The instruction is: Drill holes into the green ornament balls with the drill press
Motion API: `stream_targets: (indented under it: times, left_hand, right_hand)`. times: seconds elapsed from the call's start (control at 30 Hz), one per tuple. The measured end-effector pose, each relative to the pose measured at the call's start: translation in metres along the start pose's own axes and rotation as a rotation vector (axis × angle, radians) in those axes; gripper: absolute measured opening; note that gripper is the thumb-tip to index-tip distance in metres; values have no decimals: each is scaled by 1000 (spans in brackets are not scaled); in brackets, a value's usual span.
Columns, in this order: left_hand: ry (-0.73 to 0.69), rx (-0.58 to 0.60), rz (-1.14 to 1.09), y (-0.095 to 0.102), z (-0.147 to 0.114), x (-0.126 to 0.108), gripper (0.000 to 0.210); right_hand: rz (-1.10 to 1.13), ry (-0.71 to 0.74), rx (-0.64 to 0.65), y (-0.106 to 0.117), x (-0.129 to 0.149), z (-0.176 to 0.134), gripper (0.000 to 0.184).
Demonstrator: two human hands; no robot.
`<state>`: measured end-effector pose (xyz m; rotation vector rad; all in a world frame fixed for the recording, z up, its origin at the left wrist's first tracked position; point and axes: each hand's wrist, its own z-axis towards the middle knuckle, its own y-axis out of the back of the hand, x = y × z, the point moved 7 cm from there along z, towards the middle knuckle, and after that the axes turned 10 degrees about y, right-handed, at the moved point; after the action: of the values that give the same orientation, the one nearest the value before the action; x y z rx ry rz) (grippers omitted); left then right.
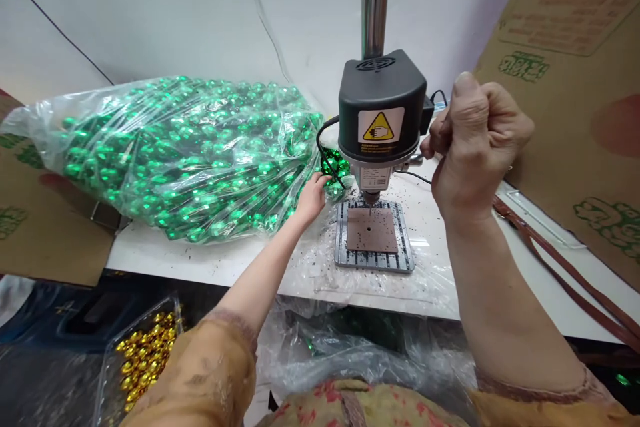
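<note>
Among the green shiny beads (334, 163) at the mouth of a plastic bag, my left hand (313, 195) has its fingers stretched out, touching the beads; the fingertips are partly lost among them. My right hand (467, 140) is raised in a fist at the right side of a small black drill press (383, 107). A metal feed handle (416, 160) runs from the press into that fist, and the fingers wrap round its end. Under the drill bit, a brown board (373, 230) with a small dark hole lies on the grey slotted base (407, 257).
A large clear bag of green beads (195, 153) fills the table's left. Cardboard boxes (575, 107) stand at both sides. A brown strap (555, 273) lies on the right. Gold beads (150, 353) sit in a clear tray below left. Dark shavings litter the white table (170, 260).
</note>
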<state>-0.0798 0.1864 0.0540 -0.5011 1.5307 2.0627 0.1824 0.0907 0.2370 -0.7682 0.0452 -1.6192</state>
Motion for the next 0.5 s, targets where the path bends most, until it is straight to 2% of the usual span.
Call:
stream_targets:
  times: [0.07,0.13,0.2,0.3,0.4,0.47,0.5]
  left_hand:
    - [32,100,112,-15,17,8,48]
    - [66,148,185,-23,24,14,50]
    - [94,129,194,-23,26,19,46]
    - [123,61,170,-13,22,21,45]
    - [145,-99,-1,12,7,20,47]
    - [162,-192,-250,28,-11,18,46]
    - [181,-189,-401,32,-21,17,45]
  right_hand:
    - [10,9,9,-1,1,0,47]
    - [15,7,17,-1,1,0,47]
    - [14,10,19,-1,2,0,48]
    - [-4,11,26,-1,3,0,48]
    - [-15,10,47,-1,3,-1,49]
    - [-25,13,57,0,4,-2,48]
    - [-31,16,58,0,4,-2,48]
